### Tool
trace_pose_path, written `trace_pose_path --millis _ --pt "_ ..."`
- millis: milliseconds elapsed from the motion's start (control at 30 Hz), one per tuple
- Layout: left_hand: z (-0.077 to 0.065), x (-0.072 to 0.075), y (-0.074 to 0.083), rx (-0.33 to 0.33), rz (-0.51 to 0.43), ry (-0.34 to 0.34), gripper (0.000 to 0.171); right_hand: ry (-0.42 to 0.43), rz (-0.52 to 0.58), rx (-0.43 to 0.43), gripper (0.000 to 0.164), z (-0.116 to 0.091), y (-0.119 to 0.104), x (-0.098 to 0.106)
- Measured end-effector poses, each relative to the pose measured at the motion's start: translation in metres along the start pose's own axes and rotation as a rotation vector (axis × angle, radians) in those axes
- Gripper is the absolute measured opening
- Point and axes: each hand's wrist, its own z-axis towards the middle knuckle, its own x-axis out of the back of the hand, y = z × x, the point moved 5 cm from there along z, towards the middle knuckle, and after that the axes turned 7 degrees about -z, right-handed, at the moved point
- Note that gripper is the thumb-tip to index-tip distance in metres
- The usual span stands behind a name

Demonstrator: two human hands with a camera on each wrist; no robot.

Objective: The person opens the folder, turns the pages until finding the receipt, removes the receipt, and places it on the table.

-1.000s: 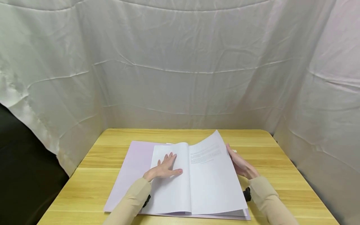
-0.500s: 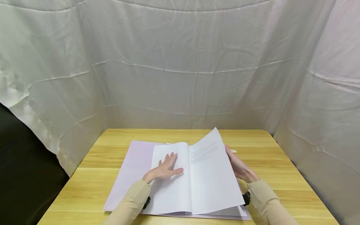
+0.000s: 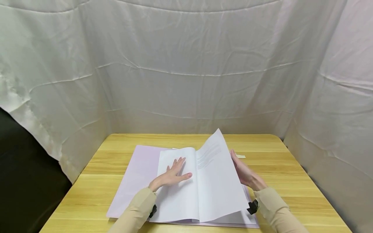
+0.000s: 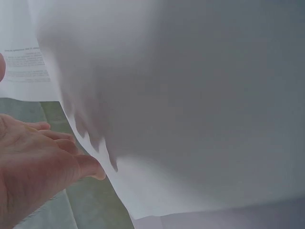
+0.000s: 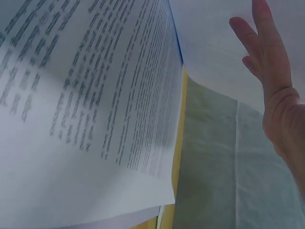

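A bundle of white paper sheets lies spread in a lilac folder in the head view. On the left-hand page rests my left hand, fingers spread and thumb toward the fold. That hand throws finger shadows on the page in the left wrist view. My right hand is at the outer edge of a raised sheet, its far corner bent up. The right wrist view shows straight fingers on this hand, with a densely printed page at left.
All of this is on a wooden table. A small white slip sticks out beyond the right fingertips. Pale grey curtains enclose the back and sides, and a dark black area lies at left.
The raised sheet has swung further left and its far corner has risen. My right hand has followed it slightly left, uncovering more of the slip. My left hand has barely shifted.
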Motion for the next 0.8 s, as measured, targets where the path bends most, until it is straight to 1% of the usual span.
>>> trace_pose_path --millis 167,267,433,600,800 --pt "-0.002 0.000 0.006 -0.012 -0.038 -0.002 0.101 -0.033 0.048 0.038 0.063 0.005 -0.005 -0.008" --pt "-0.002 -0.001 0.009 -0.018 -0.066 -0.001 0.100 -0.023 0.070 0.057 0.068 0.008 -0.006 -0.010" --pt "-0.001 -0.002 0.014 -0.026 -0.093 -0.003 0.098 -0.006 0.087 0.060 0.071 0.010 -0.006 -0.012" --pt "0.001 -0.004 0.019 -0.032 -0.124 -0.010 0.098 -0.017 0.098 0.018 0.071 0.012 -0.006 -0.016" --pt "0.001 -0.005 0.024 -0.042 -0.145 -0.008 0.098 0.026 0.024 -0.069 0.068 0.014 -0.005 -0.019"
